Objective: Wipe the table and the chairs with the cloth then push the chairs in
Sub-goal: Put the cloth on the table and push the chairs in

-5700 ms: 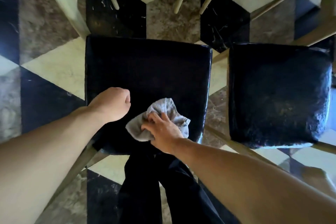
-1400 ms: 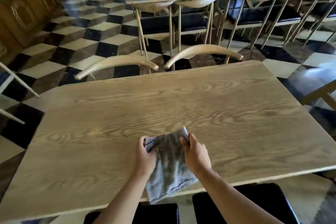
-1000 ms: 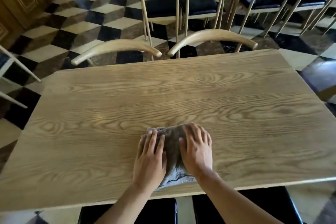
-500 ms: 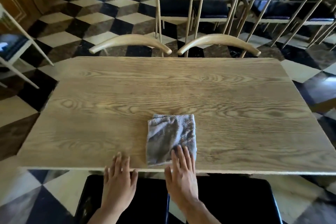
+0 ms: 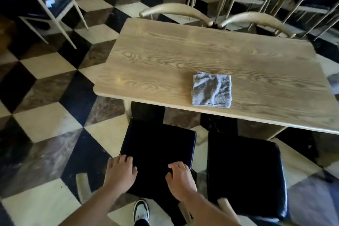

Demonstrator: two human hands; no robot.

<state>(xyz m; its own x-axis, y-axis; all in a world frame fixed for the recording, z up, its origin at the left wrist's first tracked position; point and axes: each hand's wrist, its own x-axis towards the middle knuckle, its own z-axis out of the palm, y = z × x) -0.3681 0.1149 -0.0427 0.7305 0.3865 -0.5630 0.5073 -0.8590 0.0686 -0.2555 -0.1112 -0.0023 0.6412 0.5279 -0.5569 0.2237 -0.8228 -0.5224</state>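
Observation:
A folded grey cloth (image 5: 211,89) lies alone on the wooden table (image 5: 165,57), near its front edge. Two black-cushioned chairs stand pulled out in front of the table: the left chair (image 5: 157,145) and the right chair (image 5: 244,174). My left hand (image 5: 120,173) sits on the left chair's near left corner with its fingers curled on the cushion. My right hand (image 5: 180,180) grips the same seat's near right edge. Neither hand touches the cloth.
Two curved wooden chair backs (image 5: 174,10) (image 5: 256,22) are tucked in at the table's far side. Another chair (image 5: 53,5) stands at the far left, and more chairs and tables fill the back right. My shoe (image 5: 140,211) is on the chequered floor below the seat.
My hands left the cloth on the table and dropped onto the left chair's seat. The view swung left and back from the table.

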